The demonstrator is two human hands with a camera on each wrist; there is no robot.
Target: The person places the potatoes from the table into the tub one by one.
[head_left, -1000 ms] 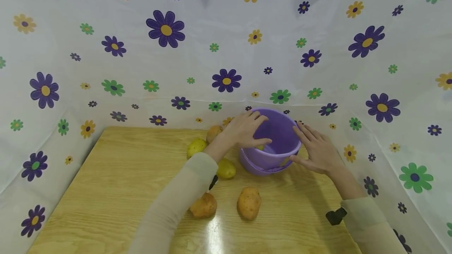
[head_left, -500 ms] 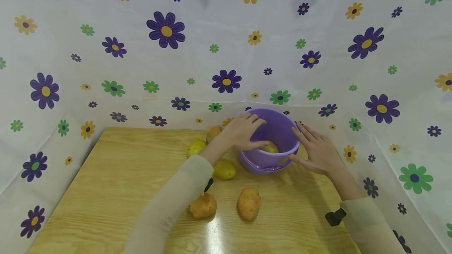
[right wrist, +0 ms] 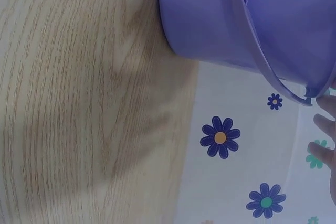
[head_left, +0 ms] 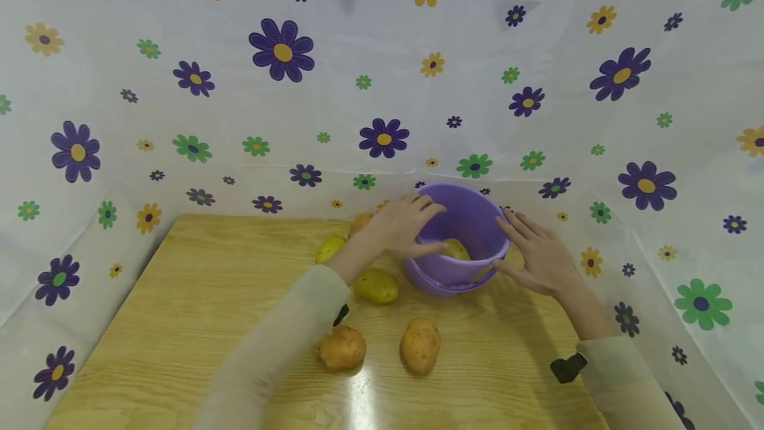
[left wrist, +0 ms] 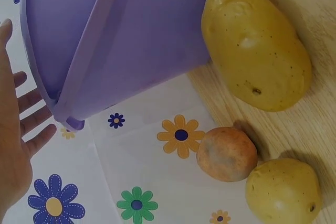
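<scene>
A purple bucket (head_left: 440, 279) stands at the back right of the table, its handle hanging down on the front side. Inside it lies a yellow potato (head_left: 455, 249), partly hidden by the front rim. My left hand (head_left: 406, 225) is over the bucket's left rim, fingers spread, holding nothing. In the left wrist view that hand (left wrist: 13, 145) is beside the bucket's mouth. On the other side, my right hand (head_left: 540, 257) has its straight fingers at the right rim, near the handle's hinge. Only its fingertips (right wrist: 326, 125) show in the right wrist view.
Left of the bucket lie a yellow potato (head_left: 376, 286), another yellow potato (head_left: 330, 248) and a brown potato (head_left: 361, 223). Nearer the front are two more brown ones, a left potato (head_left: 343, 348) and a right potato (head_left: 420, 345). Flowered cloth (head_left: 322, 98) encloses the wooden table (head_left: 197, 297).
My left hand has drawn slightly left, away from the bucket's mouth. The potato inside, mostly hidden by that hand a second ago, shows more fully. My right hand has stayed at the rim.
</scene>
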